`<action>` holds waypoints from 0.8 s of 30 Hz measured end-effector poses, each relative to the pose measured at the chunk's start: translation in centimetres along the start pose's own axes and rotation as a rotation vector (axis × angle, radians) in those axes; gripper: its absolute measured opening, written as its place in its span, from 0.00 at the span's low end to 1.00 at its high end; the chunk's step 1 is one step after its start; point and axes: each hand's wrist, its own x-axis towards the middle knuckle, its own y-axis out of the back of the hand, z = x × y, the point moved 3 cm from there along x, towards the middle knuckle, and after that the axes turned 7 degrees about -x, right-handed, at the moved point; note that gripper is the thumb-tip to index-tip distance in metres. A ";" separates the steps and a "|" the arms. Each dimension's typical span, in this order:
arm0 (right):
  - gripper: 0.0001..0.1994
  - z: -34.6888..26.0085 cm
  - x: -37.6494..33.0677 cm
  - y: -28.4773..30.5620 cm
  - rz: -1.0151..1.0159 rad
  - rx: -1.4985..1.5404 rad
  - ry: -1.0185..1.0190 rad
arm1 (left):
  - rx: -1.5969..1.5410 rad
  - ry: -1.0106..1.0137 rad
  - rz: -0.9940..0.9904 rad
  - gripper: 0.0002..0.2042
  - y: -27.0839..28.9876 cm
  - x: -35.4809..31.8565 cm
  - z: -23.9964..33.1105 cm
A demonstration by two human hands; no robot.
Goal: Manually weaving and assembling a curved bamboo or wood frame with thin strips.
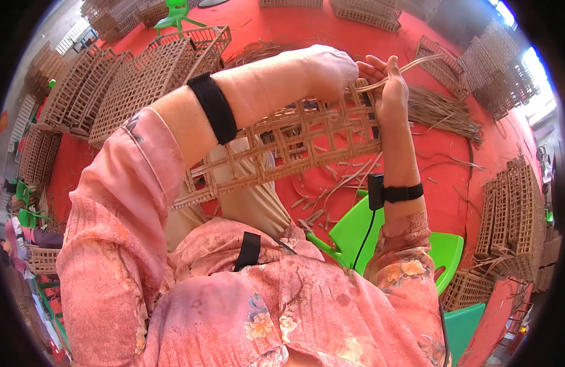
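An open-lattice brown wicker basket (301, 144) lies tilted across my lap, its woven grid side facing up. My left hand (333, 72) is bent over the far right corner of this basket; its fingers are hidden behind the back of the hand. Beside that corner, my right hand (389, 88) is turned palm inward. A pair of pale wicker strands (417, 63) runs from the basket's rim through the right hand, between thumb and fingers, and sticks out to the right.
A bundle of loose strands (445, 113) lies on the red floor (429, 159) beyond my right hand, with cut scraps (316, 214) closer in. Stacked lattice baskets (142, 85) stand at left, more baskets (509, 214) at right. A green chair (356, 232) is beside me.
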 end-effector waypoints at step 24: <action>0.22 -6.5 4.2 -1.5 -0.457 0.627 -0.295 | -0.083 -0.092 0.259 0.08 -1.1 -0.5 -1.2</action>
